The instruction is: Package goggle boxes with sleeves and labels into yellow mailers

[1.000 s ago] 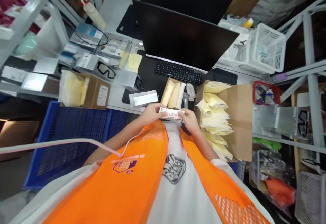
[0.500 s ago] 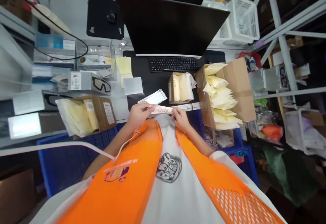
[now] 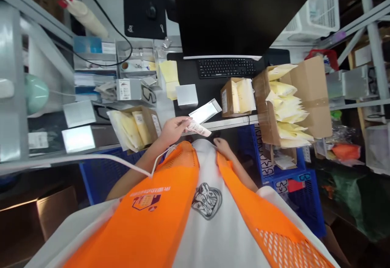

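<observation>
My left hand [image 3: 173, 129] pinches a small printed paper slip [image 3: 198, 128] at its left end and holds it just in front of the desk edge. The slip hangs free to the right. My right hand [image 3: 222, 145] sits lower, close to my orange vest, apart from the slip; its fingers look curled with nothing visible in them. A silver-white flat box [image 3: 205, 111] lies on the desk just beyond the slip.
A black monitor [image 3: 237, 14] and keyboard [image 3: 226, 67] stand at the back. Cardboard boxes of pale yellow pouches sit to the left [image 3: 134, 125], middle [image 3: 237, 97] and right [image 3: 289, 101]. Blue crates [image 3: 283, 174] stand below the desk. Metal shelving lines both sides.
My right hand has let go of the slip and dropped toward my chest. The left hand alone holds the slip now. The view has shifted, so the desk sits further right.
</observation>
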Demonstrator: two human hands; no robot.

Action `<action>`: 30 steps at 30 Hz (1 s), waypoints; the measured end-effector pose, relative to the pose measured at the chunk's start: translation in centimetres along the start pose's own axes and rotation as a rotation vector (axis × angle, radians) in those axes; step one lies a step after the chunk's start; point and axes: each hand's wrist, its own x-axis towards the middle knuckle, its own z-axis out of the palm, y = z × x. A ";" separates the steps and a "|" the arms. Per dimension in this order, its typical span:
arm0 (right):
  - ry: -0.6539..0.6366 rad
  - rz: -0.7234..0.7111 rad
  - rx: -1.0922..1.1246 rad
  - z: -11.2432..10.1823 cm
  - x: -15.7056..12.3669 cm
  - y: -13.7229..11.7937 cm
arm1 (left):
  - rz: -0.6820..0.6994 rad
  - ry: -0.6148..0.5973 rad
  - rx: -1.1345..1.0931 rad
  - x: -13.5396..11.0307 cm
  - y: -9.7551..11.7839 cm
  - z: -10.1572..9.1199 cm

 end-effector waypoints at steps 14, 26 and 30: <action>-0.797 -0.334 0.229 1.0 -4.1 -15.7 | 0.107 -0.235 -0.497 -3.7 0.9 1.4; -0.873 -0.187 0.221 3.2 -3.2 -14.6 | 0.032 -0.145 -0.746 -5.6 -1.4 1.4; -0.728 -0.249 0.288 4.1 -3.6 -14.3 | -0.042 -0.043 -1.118 -5.7 -0.7 2.1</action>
